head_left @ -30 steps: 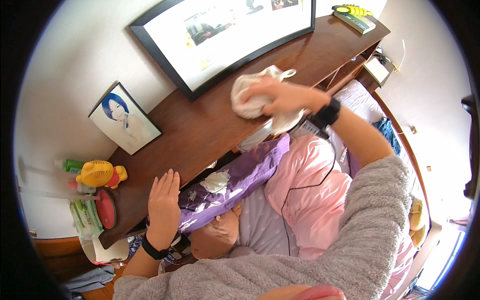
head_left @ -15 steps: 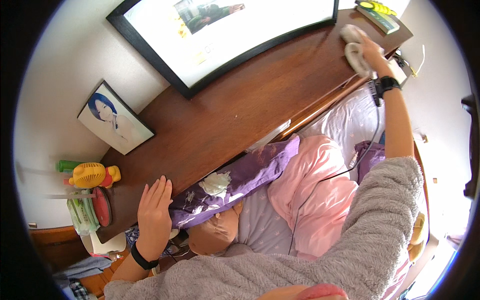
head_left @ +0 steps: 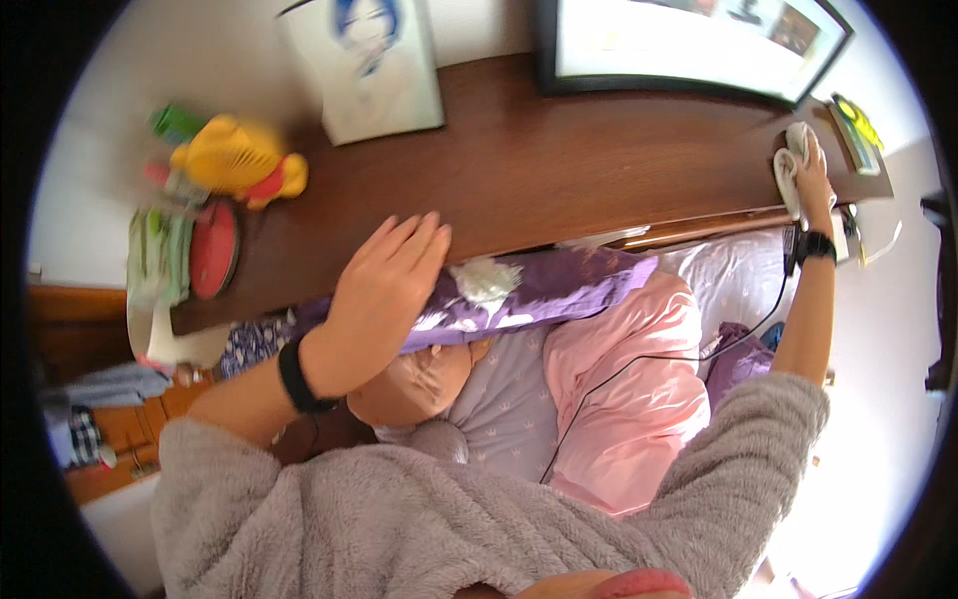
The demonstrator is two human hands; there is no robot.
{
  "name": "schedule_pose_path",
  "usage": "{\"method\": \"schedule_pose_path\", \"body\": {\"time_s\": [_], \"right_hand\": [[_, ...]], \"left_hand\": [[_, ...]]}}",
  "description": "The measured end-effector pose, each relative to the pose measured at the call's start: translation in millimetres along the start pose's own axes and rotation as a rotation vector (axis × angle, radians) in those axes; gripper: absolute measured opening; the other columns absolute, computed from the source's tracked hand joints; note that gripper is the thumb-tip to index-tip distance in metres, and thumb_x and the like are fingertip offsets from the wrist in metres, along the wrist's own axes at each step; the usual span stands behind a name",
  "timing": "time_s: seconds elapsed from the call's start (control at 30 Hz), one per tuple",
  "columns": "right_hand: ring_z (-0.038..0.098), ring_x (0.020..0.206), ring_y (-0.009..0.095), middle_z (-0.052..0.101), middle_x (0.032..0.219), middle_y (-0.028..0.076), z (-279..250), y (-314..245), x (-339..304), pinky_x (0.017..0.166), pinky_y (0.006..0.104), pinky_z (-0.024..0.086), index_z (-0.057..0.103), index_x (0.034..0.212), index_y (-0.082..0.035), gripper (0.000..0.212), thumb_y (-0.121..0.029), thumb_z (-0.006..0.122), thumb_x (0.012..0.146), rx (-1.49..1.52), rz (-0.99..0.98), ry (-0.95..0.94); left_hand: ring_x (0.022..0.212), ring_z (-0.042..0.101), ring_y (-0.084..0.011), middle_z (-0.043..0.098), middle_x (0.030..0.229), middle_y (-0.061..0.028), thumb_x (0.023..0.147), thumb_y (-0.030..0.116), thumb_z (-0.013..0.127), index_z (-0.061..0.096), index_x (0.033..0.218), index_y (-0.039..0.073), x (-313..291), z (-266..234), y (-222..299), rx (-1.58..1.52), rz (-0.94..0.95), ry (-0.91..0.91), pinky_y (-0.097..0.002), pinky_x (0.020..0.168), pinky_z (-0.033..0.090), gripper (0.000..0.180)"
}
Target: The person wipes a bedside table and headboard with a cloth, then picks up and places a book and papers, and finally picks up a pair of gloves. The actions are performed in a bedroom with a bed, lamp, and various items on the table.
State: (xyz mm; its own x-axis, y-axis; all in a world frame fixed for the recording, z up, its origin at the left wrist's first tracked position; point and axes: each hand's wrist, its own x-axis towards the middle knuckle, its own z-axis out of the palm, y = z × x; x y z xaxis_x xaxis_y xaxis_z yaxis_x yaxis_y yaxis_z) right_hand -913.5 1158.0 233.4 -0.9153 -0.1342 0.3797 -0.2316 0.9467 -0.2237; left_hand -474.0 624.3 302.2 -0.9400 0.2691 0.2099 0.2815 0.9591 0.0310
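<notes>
My right hand (head_left: 815, 185) presses a folded whitish cloth (head_left: 787, 178) onto the right end of a dark brown wooden shelf top (head_left: 599, 150). Its fingers lie over the cloth, and a black band circles the wrist. Flat on the shelf's front edge rests my left hand (head_left: 389, 285), fingers stretched out and holding nothing. Just beyond the cloth lies a book (head_left: 854, 140) with a yellow-green object (head_left: 858, 122) on it. A large black-framed picture (head_left: 679, 84) leans on the wall behind the shelf.
Left along the shelf stand a portrait panel (head_left: 384, 95), a yellow bear-shaped fan (head_left: 238, 160), a red round object (head_left: 214, 250) and a green-white packet (head_left: 158, 255). Below the front edge are a purple pillow (head_left: 569, 285), pink bedding (head_left: 629, 379) and a black cable (head_left: 639, 359).
The view has turned and shifted. My right hand remains on the cloth at the shelf's right end, nearer the front edge. My left hand stays flat, now farther right along the edge.
</notes>
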Motion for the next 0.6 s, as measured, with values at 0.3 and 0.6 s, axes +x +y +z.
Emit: {"method": "schedule_pose_path", "body": {"time_s": [0.3, 0.6], "right_hand": [[0.052, 0.119, 0.046, 0.04, 0.151, 0.014, -10, -293, -148, 0.105, 0.0529, 0.037, 0.039, 0.148, -0.027, 0.068, -0.034, 0.06, 0.084, 0.064, -0.326, -0.074], [0.046, 0.123, 0.043, 0.044, 0.147, 0.01, -19, -524, -268, 0.108, 0.0538, 0.031, 0.044, 0.145, -0.031, 0.062, -0.03, 0.052, 0.083, 0.132, -0.333, -0.162]], "left_hand": [[0.112, 0.057, -0.0275, 0.062, 0.117, -0.0129, 0.081, 0.012, 0.058, 0.058, 0.113, 0.002, -37, 10, 25, -0.077, 0.107, 0.253, -0.0489, 0.099, 0.042, 0.034], [0.094, 0.064, -0.0305, 0.067, 0.093, -0.0161, 0.087, 0.019, 0.066, 0.063, 0.117, 0.001, -240, 8, 26, -0.761, 0.332, -0.477, -0.0406, 0.078, 0.048, 0.035]]}}
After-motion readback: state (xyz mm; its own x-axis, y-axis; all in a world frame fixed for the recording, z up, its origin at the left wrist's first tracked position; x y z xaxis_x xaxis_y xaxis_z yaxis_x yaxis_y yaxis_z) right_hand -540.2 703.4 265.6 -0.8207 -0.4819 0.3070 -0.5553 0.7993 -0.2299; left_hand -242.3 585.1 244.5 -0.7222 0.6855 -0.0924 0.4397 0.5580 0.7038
